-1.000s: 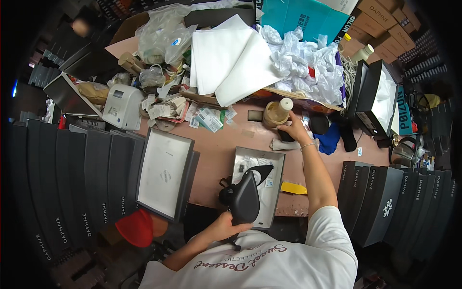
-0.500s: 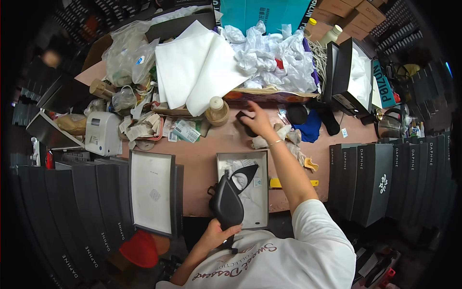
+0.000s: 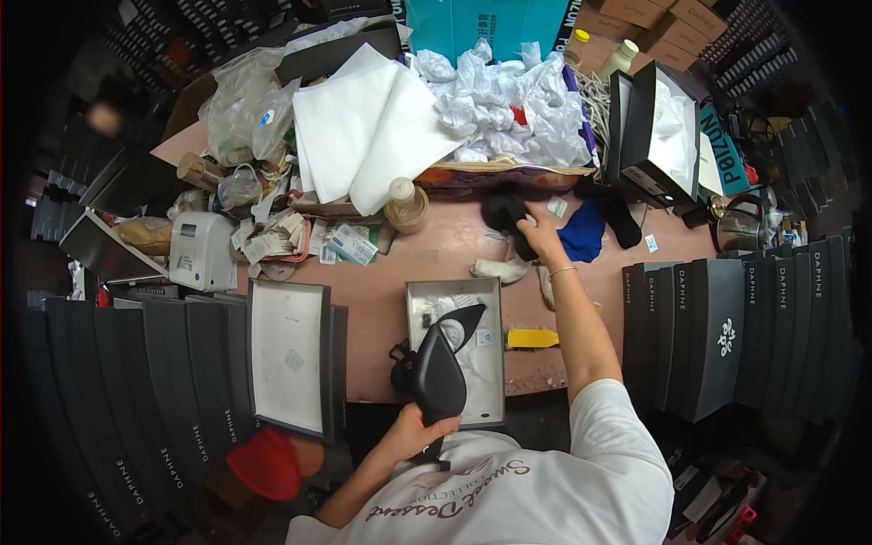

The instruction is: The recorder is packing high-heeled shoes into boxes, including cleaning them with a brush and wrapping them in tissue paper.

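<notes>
The left hand (image 3: 414, 436) clasps a smooth black pointed shoe (image 3: 440, 375), likely stiff, best held rearward; what the right hand (image 3: 543, 238) grips is unclear.

Pink tabletop (image 3: 377, 341): white label printer (image 3: 202, 252) toward far left corner, paper slips (image 3: 280, 238) heaped just right of it. Far edge: large white sheets (image 3: 363, 123) at middle; to right, carton (image 3: 509, 173) piled with crumpled white tissue (image 3: 509, 104), teal box (image 3: 481, 27) behind. Tilted black box (image 3: 643, 123) and kettle (image 3: 740, 227) toward far right corner. Dark shoeboxes (image 3: 136, 381) in row along left edge; more boxes (image 3: 704, 336) along right.
</notes>
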A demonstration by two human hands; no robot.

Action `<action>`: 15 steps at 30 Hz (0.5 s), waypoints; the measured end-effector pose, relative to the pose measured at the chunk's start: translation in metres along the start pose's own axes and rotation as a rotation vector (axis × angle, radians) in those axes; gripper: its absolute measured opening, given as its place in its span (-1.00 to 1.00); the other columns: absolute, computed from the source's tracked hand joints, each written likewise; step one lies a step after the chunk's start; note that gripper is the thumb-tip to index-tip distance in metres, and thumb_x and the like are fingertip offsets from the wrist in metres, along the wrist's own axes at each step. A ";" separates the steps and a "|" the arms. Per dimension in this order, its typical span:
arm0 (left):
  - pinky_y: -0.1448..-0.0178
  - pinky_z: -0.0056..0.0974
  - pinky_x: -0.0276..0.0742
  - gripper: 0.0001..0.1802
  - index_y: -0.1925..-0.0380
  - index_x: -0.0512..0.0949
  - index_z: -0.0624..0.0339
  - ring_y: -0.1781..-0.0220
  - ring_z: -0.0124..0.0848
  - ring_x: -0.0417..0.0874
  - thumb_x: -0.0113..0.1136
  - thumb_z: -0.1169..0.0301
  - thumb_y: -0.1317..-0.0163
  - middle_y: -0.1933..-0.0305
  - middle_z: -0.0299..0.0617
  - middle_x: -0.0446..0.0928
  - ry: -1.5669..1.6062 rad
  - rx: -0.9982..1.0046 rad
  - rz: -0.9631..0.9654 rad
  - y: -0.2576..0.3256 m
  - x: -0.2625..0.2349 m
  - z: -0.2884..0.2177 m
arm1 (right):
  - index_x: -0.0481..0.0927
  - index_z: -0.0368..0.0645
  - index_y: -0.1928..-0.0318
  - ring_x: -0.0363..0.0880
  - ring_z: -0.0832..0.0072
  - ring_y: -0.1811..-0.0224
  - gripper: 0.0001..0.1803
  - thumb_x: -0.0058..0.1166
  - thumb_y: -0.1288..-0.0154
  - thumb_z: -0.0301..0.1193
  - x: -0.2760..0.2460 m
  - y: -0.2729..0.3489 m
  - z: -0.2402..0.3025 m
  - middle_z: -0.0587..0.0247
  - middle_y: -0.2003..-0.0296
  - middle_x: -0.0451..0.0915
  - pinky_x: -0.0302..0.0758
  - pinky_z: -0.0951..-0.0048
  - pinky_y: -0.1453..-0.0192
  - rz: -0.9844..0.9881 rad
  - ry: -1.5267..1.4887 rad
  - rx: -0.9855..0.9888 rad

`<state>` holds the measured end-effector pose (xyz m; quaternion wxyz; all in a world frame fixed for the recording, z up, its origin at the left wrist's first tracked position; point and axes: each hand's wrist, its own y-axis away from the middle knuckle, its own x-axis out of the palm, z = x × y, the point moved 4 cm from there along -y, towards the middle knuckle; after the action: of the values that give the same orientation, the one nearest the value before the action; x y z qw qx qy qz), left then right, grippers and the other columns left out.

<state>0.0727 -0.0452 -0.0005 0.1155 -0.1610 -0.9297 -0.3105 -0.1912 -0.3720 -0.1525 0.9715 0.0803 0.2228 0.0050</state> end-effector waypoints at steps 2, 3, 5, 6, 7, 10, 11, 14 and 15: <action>0.14 -0.36 0.59 -0.79 0.21 0.55 0.39 0.27 -0.48 0.64 0.22 0.45 -0.24 0.24 -0.12 0.63 0.011 -0.006 -0.018 0.001 0.001 0.001 | 0.43 -0.31 -0.17 0.46 0.13 -0.18 -0.36 0.08 -0.03 -0.33 0.019 0.004 0.014 -0.16 -0.08 0.51 0.33 0.36 -0.25 -0.037 -0.042 -0.024; 0.14 -0.36 0.59 -0.78 0.21 0.55 0.39 0.27 -0.48 0.64 0.22 0.44 -0.24 0.24 -0.12 0.63 0.010 -0.005 -0.030 0.002 0.002 0.001 | 0.45 -0.31 -0.15 0.49 0.13 -0.14 -0.38 0.08 -0.02 -0.32 0.018 0.005 0.019 -0.15 -0.05 0.53 0.36 0.35 -0.21 -0.045 -0.045 -0.017; 0.14 -0.37 0.59 -0.78 0.21 0.55 0.39 0.28 -0.49 0.64 0.23 0.44 -0.24 0.24 -0.13 0.63 0.013 0.018 -0.053 0.005 0.003 -0.001 | 0.49 -0.30 -0.10 0.56 0.12 -0.04 -0.41 0.08 -0.01 -0.31 0.008 0.008 0.024 -0.13 0.03 0.58 0.42 0.34 -0.14 -0.063 -0.049 -0.003; 0.15 -0.37 0.60 -0.78 0.21 0.55 0.39 0.28 -0.49 0.64 0.23 0.44 -0.24 0.24 -0.13 0.63 0.014 0.035 -0.060 0.006 0.003 -0.003 | 0.53 -0.28 -0.04 0.61 0.11 0.08 -0.45 0.07 0.01 -0.29 0.003 0.017 0.018 -0.11 0.13 0.62 0.48 0.31 -0.05 -0.103 0.027 0.060; 0.15 -0.37 0.60 -0.78 0.21 0.55 0.39 0.28 -0.49 0.63 0.23 0.44 -0.24 0.24 -0.13 0.63 0.014 0.052 -0.065 0.008 0.003 -0.005 | 0.54 -0.27 -0.03 0.61 0.07 0.09 -0.45 0.07 0.01 -0.27 -0.006 0.029 0.013 -0.15 0.15 0.62 0.48 0.30 -0.05 -0.089 0.182 0.056; 0.15 -0.38 0.60 -0.79 0.22 0.55 0.38 0.28 -0.49 0.63 0.23 0.45 -0.23 0.25 -0.13 0.63 0.027 0.041 -0.071 0.008 0.002 -0.001 | 0.56 -0.24 0.04 0.60 0.06 0.11 -0.51 0.07 0.00 -0.25 -0.029 0.068 -0.017 -0.16 0.19 0.62 0.49 0.23 -0.03 0.071 0.393 -0.002; 0.16 -0.38 0.59 -0.80 0.22 0.55 0.38 0.29 -0.50 0.63 0.23 0.45 -0.23 0.27 -0.15 0.63 0.040 0.040 -0.074 0.008 0.004 -0.002 | 0.56 -0.23 0.06 0.60 0.05 0.12 -0.53 0.07 -0.01 -0.25 -0.034 0.078 -0.031 -0.14 0.20 0.62 0.49 0.22 -0.02 0.093 0.436 -0.029; 0.20 -0.38 0.58 -0.82 0.23 0.56 0.35 0.33 -0.50 0.61 0.23 0.46 -0.22 0.32 -0.19 0.62 0.028 0.041 -0.076 0.010 0.011 -0.003 | 0.54 -0.22 0.07 0.56 0.09 0.13 -0.61 0.14 -0.08 -0.31 -0.062 0.110 0.013 -0.03 0.15 0.57 0.48 0.23 0.00 -0.168 0.301 -0.134; 0.21 -0.38 0.58 -0.82 0.23 0.55 0.34 0.34 -0.50 0.61 0.23 0.47 -0.22 0.33 -0.20 0.61 -0.013 0.048 -0.070 0.009 0.011 -0.001 | 0.54 -0.24 0.07 0.53 0.14 0.15 -0.64 0.16 -0.12 -0.35 -0.063 0.126 0.055 0.01 0.16 0.53 0.47 0.28 0.05 -0.149 0.221 -0.144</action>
<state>0.0666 -0.0365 0.0086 0.1023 -0.1278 -0.9426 -0.2911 -0.2203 -0.2588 -0.0563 0.9420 -0.0074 0.3330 -0.0424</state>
